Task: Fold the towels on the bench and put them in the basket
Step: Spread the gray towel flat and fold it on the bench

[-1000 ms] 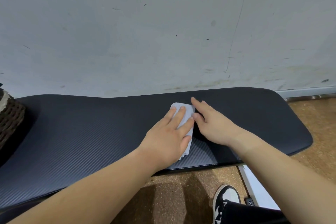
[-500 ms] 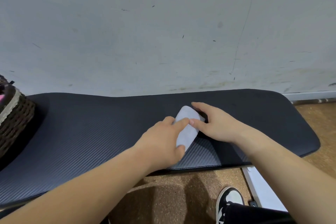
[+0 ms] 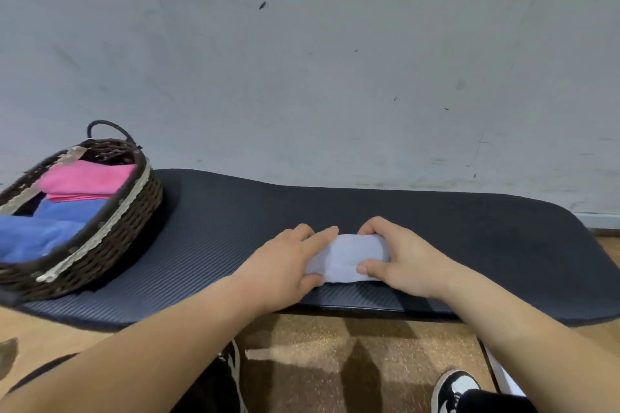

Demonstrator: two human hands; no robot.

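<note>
A small folded white towel [image 3: 349, 256] lies near the front edge of the dark padded bench [image 3: 469, 238]. My left hand [image 3: 285, 265] grips its left end, thumb under the near edge and fingers over the top. At the towel's right end my right hand [image 3: 399, 256] holds it with curled fingers and thumb. A dark wicker basket [image 3: 110, 231] stands on the bench's left end. It holds a folded pink towel [image 3: 87, 179] and a blue towel [image 3: 43, 228].
A grey scuffed wall [image 3: 335, 60] rises directly behind the bench. Below the bench's front edge is brown floor [image 3: 335, 362], with my black-and-white shoes [image 3: 456, 389] on it. A white base part [image 3: 503, 379] shows at the lower right.
The towel went from a flat fold under both palms to a compact bundle held at both ends. My view turned left, so the basket with its towels came into sight.
</note>
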